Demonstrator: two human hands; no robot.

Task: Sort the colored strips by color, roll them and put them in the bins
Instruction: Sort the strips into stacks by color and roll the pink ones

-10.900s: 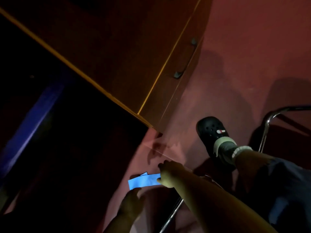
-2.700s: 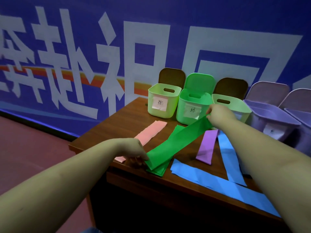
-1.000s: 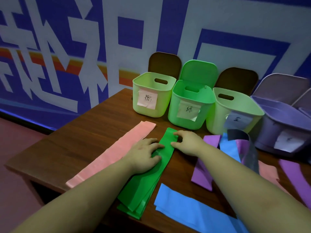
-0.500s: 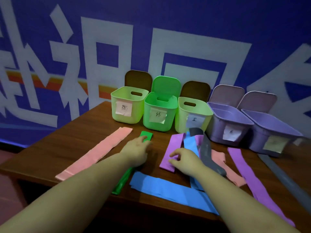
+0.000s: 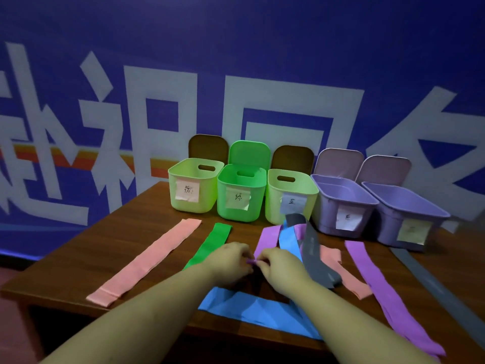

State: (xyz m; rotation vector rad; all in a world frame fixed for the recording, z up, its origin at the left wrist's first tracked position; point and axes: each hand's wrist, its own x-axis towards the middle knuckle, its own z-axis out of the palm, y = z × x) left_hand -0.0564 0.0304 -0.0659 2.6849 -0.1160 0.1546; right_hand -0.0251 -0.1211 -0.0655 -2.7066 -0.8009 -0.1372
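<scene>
Purple strip (image 5: 269, 236) end pinched by both hands

Table (image 5: 110, 240): dark brown wood grain, smooth with a faint sheen. Five bins, e.g. green bin (image 5: 240, 198) and lilac bin (image 5: 341, 206): moulded plastic, smooth, semi-matt; each carries a paper label (image 5: 186, 190) with handwriting. Strips, e.g. pink strip (image 5: 147, 261), green strip (image 5: 210, 244), blue strip (image 5: 254, 311), grey strip (image 5: 312, 248): thin, limp, matt sheet, exact material unclear. Backdrop (image 5: 236, 61): matt printed surface.
</scene>
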